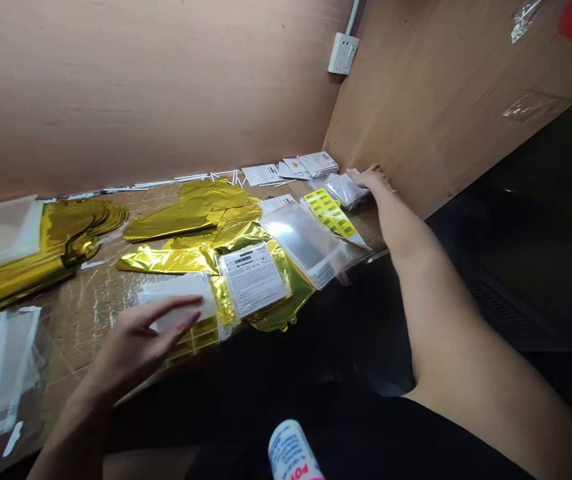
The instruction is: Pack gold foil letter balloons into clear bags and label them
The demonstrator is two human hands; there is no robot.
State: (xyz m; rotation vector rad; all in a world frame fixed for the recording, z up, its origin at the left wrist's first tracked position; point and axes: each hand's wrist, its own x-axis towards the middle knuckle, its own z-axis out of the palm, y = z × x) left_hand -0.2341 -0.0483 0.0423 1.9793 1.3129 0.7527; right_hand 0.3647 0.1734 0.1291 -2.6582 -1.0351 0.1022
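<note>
My left hand (153, 333) hovers over the near edge of the cardboard surface, thumb and index finger apart, with nothing between them. Beneath it lie a white sheet (179, 293) and a yellow label sheet (201, 337). Just to its right, a clear-wrapped packet with a printed white card (255, 280) rests on gold foil balloons (206, 213). My right arm stretches to the far right corner, where my right hand (375, 179) touches a small stack of clear-wrapped packets (347, 190). Its fingers look spread, though partly hidden behind the hand.
Clear plastic sleeves (311, 243) and a yellow barcode label sheet (329, 213) lie mid-right. White card stacks (319, 163) and thin white sticks (191, 179) line the back wall. More foil (81, 227) and bags (1, 367) lie left. A white bottle (293, 450) is below.
</note>
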